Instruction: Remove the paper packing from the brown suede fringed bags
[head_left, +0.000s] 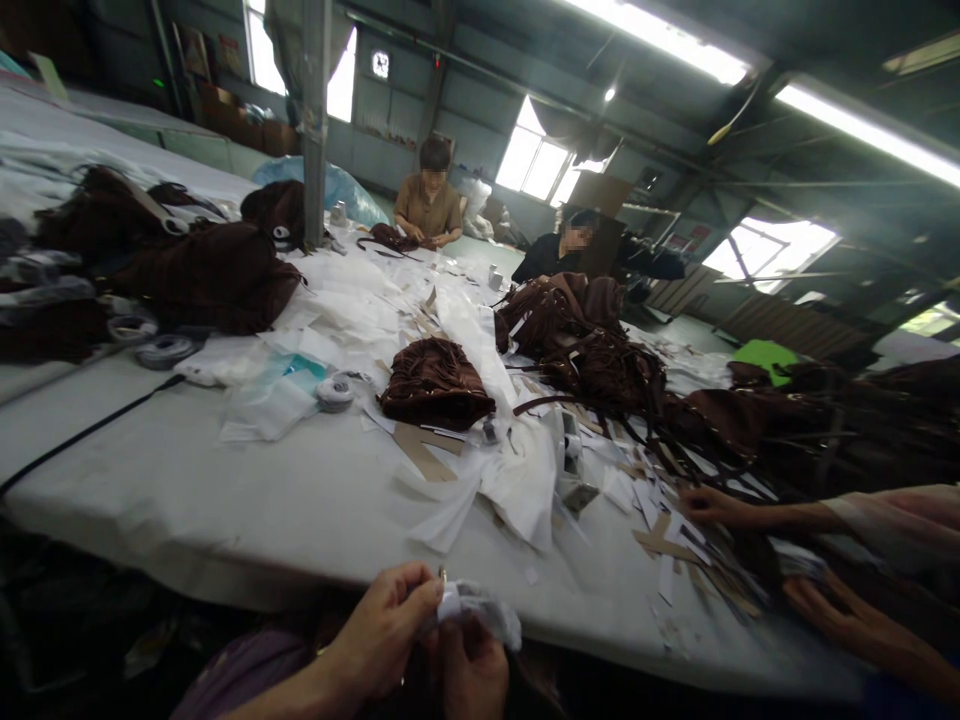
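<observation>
Close to my body, at the table's front edge, both hands meet at a small white bundle in clear plastic wrap point(487, 608). My left hand point(390, 625) is closed, thumb and forefinger pinching its left end, where a small metal piece point(442, 574) sticks up. From below and to the right, my right hand point(474, 672) is closed on the same bundle, its fingers partly hidden. Beyond them on the table lies a dark brown gathered leather bag point(436, 382). White tissue paper point(525, 470) and brown card strips point(424, 452) lie around it.
On the right, a co-worker's hands point(716, 508) reach among card scraps and brown bags point(720, 420). More bags point(210, 275) are piled at the left. A metal post point(313, 120) rises from the table. Two people point(429, 205) sit across. A black cord point(90, 430) crosses the left edge.
</observation>
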